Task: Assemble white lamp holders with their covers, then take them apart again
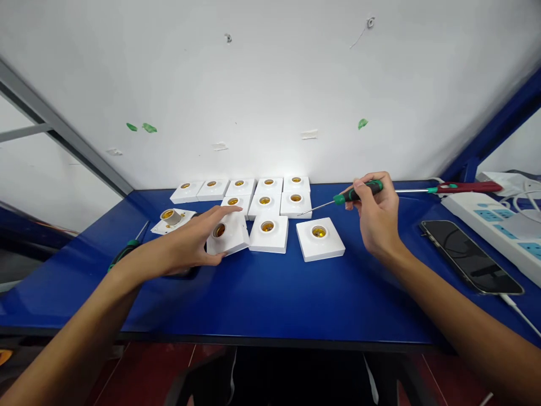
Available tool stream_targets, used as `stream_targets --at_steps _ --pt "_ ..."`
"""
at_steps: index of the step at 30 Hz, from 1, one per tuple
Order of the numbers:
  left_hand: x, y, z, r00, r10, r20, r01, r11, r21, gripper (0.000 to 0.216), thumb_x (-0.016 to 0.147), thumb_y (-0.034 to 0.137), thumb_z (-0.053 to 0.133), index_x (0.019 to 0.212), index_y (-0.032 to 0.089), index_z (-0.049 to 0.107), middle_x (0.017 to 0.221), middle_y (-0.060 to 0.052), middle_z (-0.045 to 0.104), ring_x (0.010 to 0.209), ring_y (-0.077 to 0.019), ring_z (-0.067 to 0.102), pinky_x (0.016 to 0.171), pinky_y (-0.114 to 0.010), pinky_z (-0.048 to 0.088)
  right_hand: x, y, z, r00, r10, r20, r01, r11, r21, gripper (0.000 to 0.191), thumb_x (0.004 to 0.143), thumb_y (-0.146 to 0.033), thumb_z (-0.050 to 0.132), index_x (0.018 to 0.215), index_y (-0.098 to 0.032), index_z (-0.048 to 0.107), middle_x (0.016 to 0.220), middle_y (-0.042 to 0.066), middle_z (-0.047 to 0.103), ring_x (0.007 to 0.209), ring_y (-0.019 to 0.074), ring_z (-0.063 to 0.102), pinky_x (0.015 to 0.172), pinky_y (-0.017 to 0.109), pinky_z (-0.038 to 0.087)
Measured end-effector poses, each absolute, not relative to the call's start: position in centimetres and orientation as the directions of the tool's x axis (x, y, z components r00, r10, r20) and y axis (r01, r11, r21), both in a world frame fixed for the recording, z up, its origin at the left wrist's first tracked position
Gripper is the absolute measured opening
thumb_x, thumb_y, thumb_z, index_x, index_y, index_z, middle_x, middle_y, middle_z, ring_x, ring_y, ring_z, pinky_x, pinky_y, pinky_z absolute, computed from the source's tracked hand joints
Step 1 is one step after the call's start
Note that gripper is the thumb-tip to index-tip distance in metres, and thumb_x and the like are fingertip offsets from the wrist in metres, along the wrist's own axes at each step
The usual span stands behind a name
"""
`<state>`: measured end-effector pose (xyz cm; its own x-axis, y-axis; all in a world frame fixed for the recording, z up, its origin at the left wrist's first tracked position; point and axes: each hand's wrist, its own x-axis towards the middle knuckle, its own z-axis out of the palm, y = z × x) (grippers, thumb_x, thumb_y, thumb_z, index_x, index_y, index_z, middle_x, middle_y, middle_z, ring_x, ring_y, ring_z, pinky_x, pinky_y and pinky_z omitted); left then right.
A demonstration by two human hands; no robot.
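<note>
My left hand (202, 235) grips a white square lamp holder (236, 235) by its edges, thumb in front and fingers behind, and the piece tilts slightly. In my right hand (377, 217) is a green and black screwdriver (357, 193), its thin shaft pointing left above the table. Just left of that hand lies a single lamp holder (315, 248) with a brass-coloured socket. Another lamp holder (276, 239) sits right beside the one in my left hand. Behind my left wrist is an uncovered socket base (171, 217), partly hidden by the arm.
Several lamp holders (266, 208) stand in rows near the wall on the blue table (270, 304). A second screwdriver (131, 243) lies at the left, partly behind my forearm. On the right are a phone (469, 254) with a cable, a power strip (494, 223) and a red-handled tool (469, 187).
</note>
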<state>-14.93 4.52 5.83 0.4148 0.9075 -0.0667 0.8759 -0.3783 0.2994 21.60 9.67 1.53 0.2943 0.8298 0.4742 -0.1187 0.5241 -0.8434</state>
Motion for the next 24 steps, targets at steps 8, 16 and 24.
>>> stream_targets --at_steps 8,16,24 --pt "-15.8 7.0 7.0 0.514 0.800 -0.309 0.851 -0.431 0.299 0.084 0.091 0.036 0.069 0.164 0.040 0.028 0.170 -0.002 0.037 0.145 -0.0338 0.050 0.113 -0.043 0.047 22.1 10.3 1.1 0.298 0.808 0.508 -0.061 0.548 -0.834 0.021 0.092 -0.031 0.072 0.088 -0.025 0.052 0.072 -0.007 0.059 0.057 0.0094 0.058 0.055 0.025 0.048" --pt "-13.8 7.6 8.3 0.529 0.791 -0.307 0.845 -0.459 0.275 0.077 0.093 0.040 0.067 0.162 0.040 0.033 0.170 -0.003 0.038 0.143 -0.0309 0.051 0.111 -0.041 0.048 22.1 10.4 1.0 0.326 0.811 0.485 -0.025 0.520 -0.854 0.020 0.093 -0.032 0.070 0.088 -0.025 0.051 0.072 -0.006 0.059 0.056 0.0087 0.056 0.053 0.024 0.047" --pt "-3.9 11.8 9.9 0.541 0.837 0.088 0.825 -0.548 0.137 0.047 0.107 0.051 0.041 0.144 0.026 0.054 0.142 -0.009 0.064 0.122 -0.0293 0.064 0.101 -0.042 0.050 23.1 11.6 0.1 0.397 0.778 0.487 0.051 0.511 -0.858 0.023 0.093 -0.036 0.071 0.089 -0.025 0.051 0.071 -0.007 0.058 0.054 0.0089 0.055 0.050 0.023 0.044"
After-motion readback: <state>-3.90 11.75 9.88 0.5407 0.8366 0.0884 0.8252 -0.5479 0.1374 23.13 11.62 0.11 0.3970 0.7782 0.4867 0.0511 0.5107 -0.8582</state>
